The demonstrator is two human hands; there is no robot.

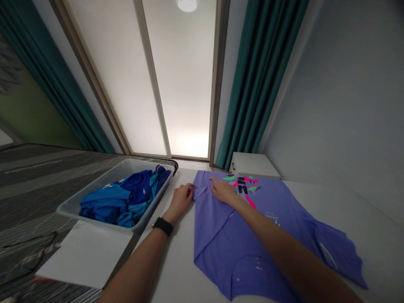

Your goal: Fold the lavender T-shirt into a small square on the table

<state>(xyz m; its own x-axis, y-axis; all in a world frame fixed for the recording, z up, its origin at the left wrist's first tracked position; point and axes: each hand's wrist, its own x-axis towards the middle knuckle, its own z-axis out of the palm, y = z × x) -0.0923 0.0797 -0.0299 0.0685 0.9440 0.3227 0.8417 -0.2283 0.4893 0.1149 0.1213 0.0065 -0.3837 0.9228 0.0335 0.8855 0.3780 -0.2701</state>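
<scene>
Head view: the purple shirt (pixel 233 235) lies on the white table (pixel 176 252), neckline toward 6 o'clock, hem at 12, long axis between them. The left hand (pixel 182 198) appears to pinch its 9 o'clock edge, most cloth spreading from 3 to 5. The right hand (pixel 223 191), nearer the shirt's middle, rests bent-fingered on it; whether it grips, I cannot tell. Farther, at 9 o'clock, sits a clothes-filled bin (pixel 107 179).
</scene>
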